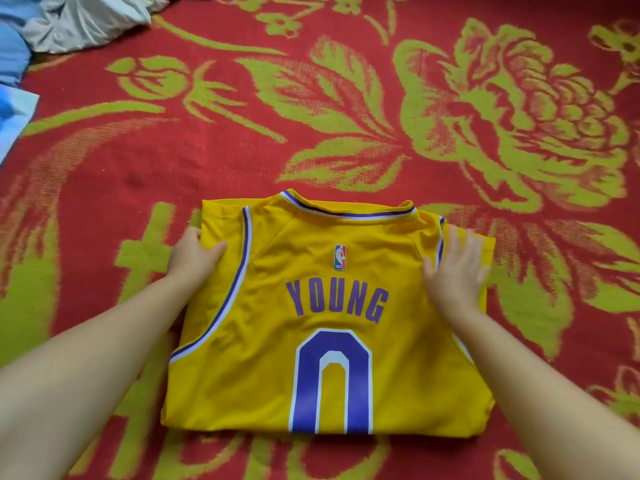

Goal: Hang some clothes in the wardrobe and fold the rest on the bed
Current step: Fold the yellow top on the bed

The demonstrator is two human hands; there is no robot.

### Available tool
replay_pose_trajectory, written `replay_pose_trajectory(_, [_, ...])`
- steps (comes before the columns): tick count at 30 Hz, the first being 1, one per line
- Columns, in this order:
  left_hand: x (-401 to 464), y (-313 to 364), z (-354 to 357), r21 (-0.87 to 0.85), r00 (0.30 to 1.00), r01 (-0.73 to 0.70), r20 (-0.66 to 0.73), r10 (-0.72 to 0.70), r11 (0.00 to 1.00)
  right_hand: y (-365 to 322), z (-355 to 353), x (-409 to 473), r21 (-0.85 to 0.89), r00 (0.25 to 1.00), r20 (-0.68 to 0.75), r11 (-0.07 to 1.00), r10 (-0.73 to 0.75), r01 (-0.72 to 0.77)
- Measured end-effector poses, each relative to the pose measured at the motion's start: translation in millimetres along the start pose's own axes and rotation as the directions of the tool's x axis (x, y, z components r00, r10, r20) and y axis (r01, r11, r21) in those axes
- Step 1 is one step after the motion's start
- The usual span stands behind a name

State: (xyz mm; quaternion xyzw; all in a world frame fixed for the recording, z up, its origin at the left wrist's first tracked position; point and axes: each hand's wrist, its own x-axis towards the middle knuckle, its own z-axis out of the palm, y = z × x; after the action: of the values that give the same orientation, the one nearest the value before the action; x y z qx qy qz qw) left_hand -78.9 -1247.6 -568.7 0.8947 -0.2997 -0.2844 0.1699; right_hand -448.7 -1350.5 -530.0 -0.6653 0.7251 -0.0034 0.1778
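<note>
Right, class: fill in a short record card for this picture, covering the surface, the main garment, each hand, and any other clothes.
surface: red bedspread with green flowers
garment: yellow jersey, back up, bottom folded under
left hand: grips the jersey's left shoulder edge
right hand: flat on the right shoulder, blurred
other clothes: pale crumpled garments, far left corner

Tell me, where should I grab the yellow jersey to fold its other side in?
Probably the right shoulder edge of the yellow jersey, coming in from the right. The right hand only lies flat there, while the left hand already grips the left edge. The jersey lies flat on the red bedspread, so its edges lift easily.
</note>
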Motion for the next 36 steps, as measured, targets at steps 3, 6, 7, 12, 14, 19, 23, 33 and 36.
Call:
replay_pose_trajectory(3, [-27, -17, -9, -0.08, 0.984, 0.005, 0.177, 0.009, 0.997, -57, 22, -43, 0.103, 0.904, 0.111, 0.909, -0.414, 0.404])
replay_pose_trajectory(6, [-73, -48, -13, -0.139, 0.964, 0.064, 0.264, -0.025, 0.988, -122, 37, -55, 0.255, 0.828, 0.308, 0.879, -0.468, 0.402])
replay_pose_trajectory(7, [-88, -61, -17, -0.146, 0.963, 0.067, 0.269, -0.026, 0.987, -145, 40, -54, 0.283, 0.817, 0.351, 0.884, -0.457, 0.373])
replay_pose_trajectory(12, [-138, -121, -29, -0.337, 0.86, 0.365, 0.479, -0.176, 0.868, -225, 65, -53, 0.214, 0.812, 0.423, 0.915, -0.402, 0.341])
replay_pose_trajectory(14, [-157, -134, -21, -0.409, 0.798, 0.458, 0.581, -0.162, 0.789, -248, 80, -57, 0.098, 0.871, 0.38, 0.95, -0.31, 0.295])
replay_pose_trajectory(19, [-183, -136, -3, -0.404, 0.84, 0.286, 0.543, -0.024, 0.869, -294, 122, -73, -0.053, 0.923, 0.368, 0.988, -0.113, 0.142])
replay_pose_trajectory(23, [-188, -121, 7, -0.265, 0.912, 0.02, 0.4, 0.091, 0.964, -301, 130, -65, -0.124, 0.943, 0.318, 0.982, -0.095, 0.141])
replay_pose_trajectory(33, [-241, -9, 3, -0.55, 0.866, -0.147, 0.331, 0.376, 0.822, -189, 9, -22, 0.781, 0.951, 0.308, 0.569, 0.004, -0.256])
replay_pose_trajectory(36, [-283, 41, 36, -0.56, 0.786, -0.226, 0.378, 0.488, 0.797, -124, -37, -15, 0.881, 0.924, 0.379, 0.285, 0.05, -0.377])
